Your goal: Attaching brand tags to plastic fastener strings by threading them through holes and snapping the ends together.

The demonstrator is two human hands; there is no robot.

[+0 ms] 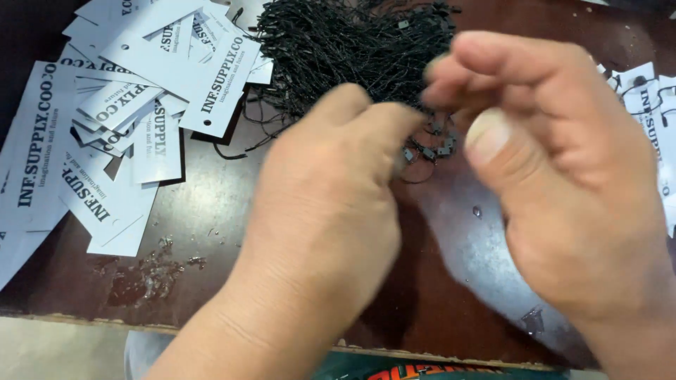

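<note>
Hands raised close together over black strings [352, 49], left hand [324, 211] fingers curled, right hand [556, 162] fingers pinched, hold unclear.

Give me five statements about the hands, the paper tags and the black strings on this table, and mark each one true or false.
1. A pile of white paper tags lies to the left of both hands. True.
2. The black strings form a tangled heap beyond the hands. True.
3. The left hand presses flat on the tag pile. False: it is raised, fingers curled, near the right hand.
4. The table is covered by a green cloth. False: it is bare, dark brown and worn.
5. More white tags with strings lie at the right edge. True.
</note>
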